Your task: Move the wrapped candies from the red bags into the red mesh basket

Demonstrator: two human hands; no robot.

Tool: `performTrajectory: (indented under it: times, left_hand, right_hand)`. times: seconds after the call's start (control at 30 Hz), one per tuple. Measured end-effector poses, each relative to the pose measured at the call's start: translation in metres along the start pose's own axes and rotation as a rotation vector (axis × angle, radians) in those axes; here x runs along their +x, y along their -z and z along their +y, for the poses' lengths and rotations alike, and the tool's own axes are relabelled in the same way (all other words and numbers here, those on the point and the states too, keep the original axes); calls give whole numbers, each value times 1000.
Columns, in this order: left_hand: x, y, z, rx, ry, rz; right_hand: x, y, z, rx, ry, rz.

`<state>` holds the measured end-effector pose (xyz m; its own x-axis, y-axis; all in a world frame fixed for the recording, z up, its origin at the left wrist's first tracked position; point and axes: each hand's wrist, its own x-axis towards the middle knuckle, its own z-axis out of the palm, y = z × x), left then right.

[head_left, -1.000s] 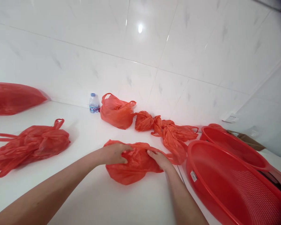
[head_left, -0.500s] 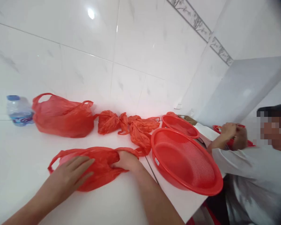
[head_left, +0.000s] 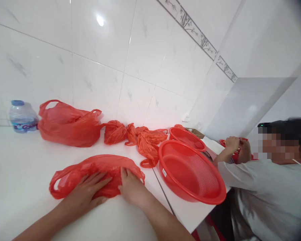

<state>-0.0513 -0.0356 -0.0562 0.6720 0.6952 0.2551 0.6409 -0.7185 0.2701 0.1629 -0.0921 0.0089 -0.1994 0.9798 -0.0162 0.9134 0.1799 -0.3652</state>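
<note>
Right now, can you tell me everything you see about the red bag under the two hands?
The red bag looks like thin, crinkly, slightly see-through plastic. It lies low and crumpled on the white table, with a handle loop at its left end and another partly hidden behind the right wrist. The left hand rests on its front with fingers spread; the right hand touches its right part. What's inside can't be seen.

near bag point(head_left: 104, 163) on table point(head_left: 25, 167); bottle point(head_left: 22, 118) behind left, basket point(head_left: 180, 174) right
</note>
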Motion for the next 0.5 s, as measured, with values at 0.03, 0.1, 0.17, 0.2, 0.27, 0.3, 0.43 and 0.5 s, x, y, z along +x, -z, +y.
performTrajectory:
  times: [0.03,0.1,0.17,0.2,0.27,0.3,0.43,0.5]
  left_hand:
    - [0,0,1,-11,2,12]
    - [1,-1,2,-20,26,45]
    - [1,-2,3,-14,79,88]
    - [1,-2,4,-10,104,109]
    - [-1,1,5,-13,132,164]
    - [-2,2,5,-19,134,192]
    - [-5,3,3,1,132,256]
    - [-6,-2,0,46,127,263]
  right_hand:
    - [-16,5,-4,14,80,-17]
    - [-48,19,-8,74,287,-25]
    - [-75,39,-5,135,361,97]
    - [-83,50,2,155,338,193]
    - [-90,76,28,157,237,405]
    - [-89,89,47,144,170,502]
    - [-66,145,142,-1,-182,775]
    - [-54,169,186,-83,-319,830]
